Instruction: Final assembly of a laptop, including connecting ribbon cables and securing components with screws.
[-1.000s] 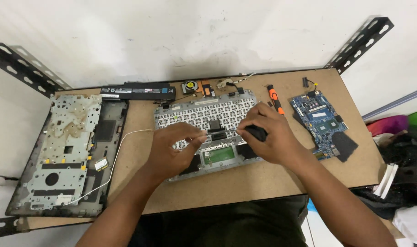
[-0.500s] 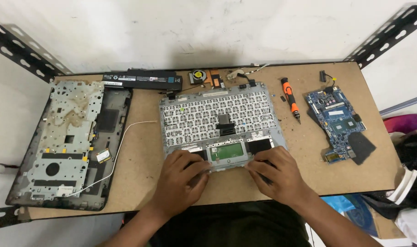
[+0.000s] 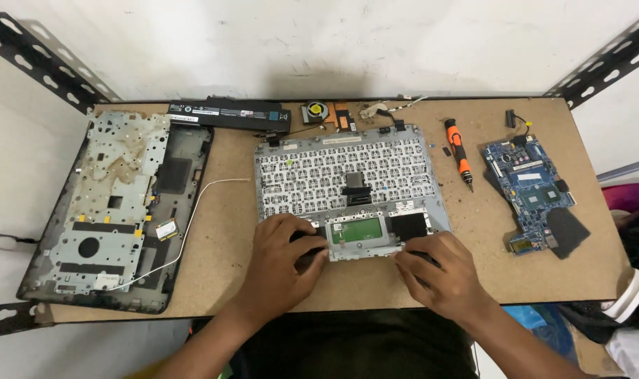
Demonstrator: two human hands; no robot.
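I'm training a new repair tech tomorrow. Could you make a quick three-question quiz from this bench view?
1. True or false: the orange-handled screwdriver lies between the keyboard frame and the blue circuit board.
2. Which part of the keyboard frame do the left hand and right hand touch? A) far edge B) near edge, either side of the green trackpad board C) the middle
3. Fill in: the long black battery lies along the table's ____ edge.

Key: 1 true; 2 B; 3 far.
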